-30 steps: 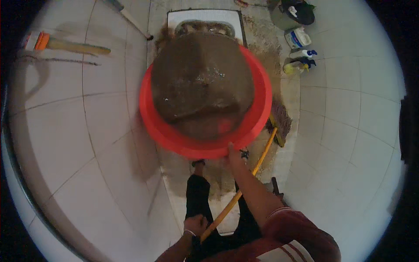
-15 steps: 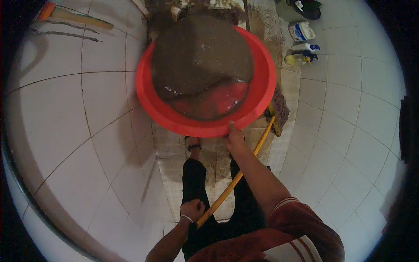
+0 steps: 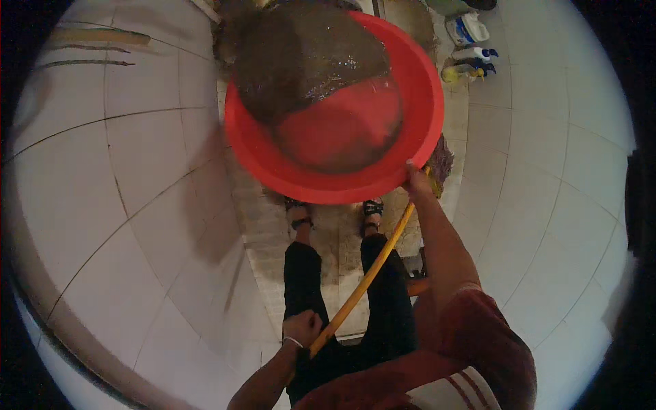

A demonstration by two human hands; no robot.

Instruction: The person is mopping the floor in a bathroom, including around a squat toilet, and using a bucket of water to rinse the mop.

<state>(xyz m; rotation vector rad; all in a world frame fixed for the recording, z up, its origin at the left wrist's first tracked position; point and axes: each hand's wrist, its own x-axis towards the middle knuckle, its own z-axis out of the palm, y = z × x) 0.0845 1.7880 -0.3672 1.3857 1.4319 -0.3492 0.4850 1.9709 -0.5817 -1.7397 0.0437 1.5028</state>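
Observation:
My right hand [image 3: 417, 183] grips the near right rim of a large red plastic basin [image 3: 425, 102]. Murky grey-brown water [image 3: 307, 51] lies toward the far side of the basin, and the red bottom shows bare in the near part. My left hand [image 3: 303, 329] is closed in a fist over my left thigh, beside the yellow handle [image 3: 372, 270] of a mop. That handle slants from my left wrist up to the right, passing by my right hand. Partly hidden behind the basin and hand is the purplish mop head [image 3: 443, 158].
White tiled walls rise close on both sides. Along the right wall stand a white tub [image 3: 467, 29], a white bottle [image 3: 473, 54] and a yellowish pump bottle [image 3: 465, 71]. Under the basin the floor [image 3: 335, 253] is stained tile. My sandalled feet [image 3: 371, 212] are at the basin's near edge.
The basin has shifted slightly right and away, and its water has drawn to the far left, baring more red bottom. My right hand has moved right with the rim; my left stays put.

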